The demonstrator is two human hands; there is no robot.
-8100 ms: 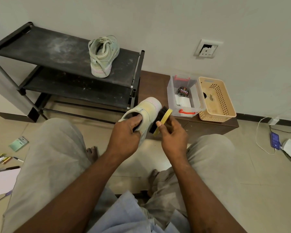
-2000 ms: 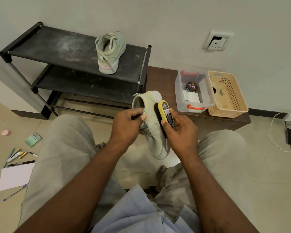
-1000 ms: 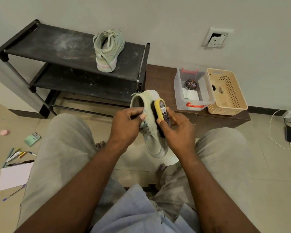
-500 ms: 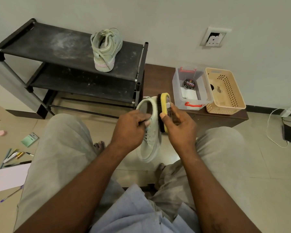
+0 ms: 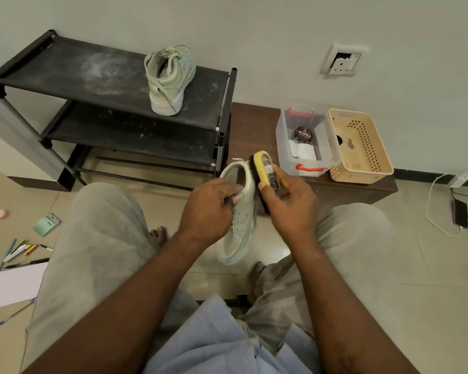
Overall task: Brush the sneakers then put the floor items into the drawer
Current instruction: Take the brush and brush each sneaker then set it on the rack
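Left hand (image 5: 208, 209) curled round pale-green sneaker (image 5: 237, 238), in front of shoe rack (image 5: 65, 66). Right hand (image 5: 289, 203) grips yellow shoe brush (image 5: 262, 168), bristles on sneaker side. Second sneaker (image 5: 169, 79) atop rack.

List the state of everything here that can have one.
left hand, grips the held sneaker by its collar.
right hand, grips the brush.
held sneaker, lifted, toe down.
brush, bristles against the held sneaker's side.
second sneaker, upright on the rack's top shelf.
clear box, lidless, holding a polish tin.
polish tin, lid on.
pens, loose on the floor.
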